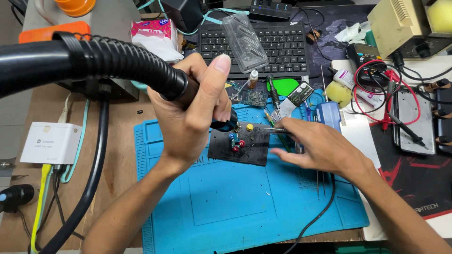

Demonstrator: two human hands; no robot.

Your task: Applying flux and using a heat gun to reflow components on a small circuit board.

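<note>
Heat went onto the small black board (pixel 239 146) on the blue mat (pixel 245 202) — my left hand (pixel 188 110) wrapped the hot-air handle (pixel 197 91), my right hand (pixel 316 146) pinched tweezers (pixel 272 129) at its far edge; nozzle square, tweezers steady seemed wisest.

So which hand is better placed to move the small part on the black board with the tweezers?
Probably the right hand: it already holds the tweezers, tips at the black board. The left hand is wrapped around the hot air tool with its black hose.
</note>
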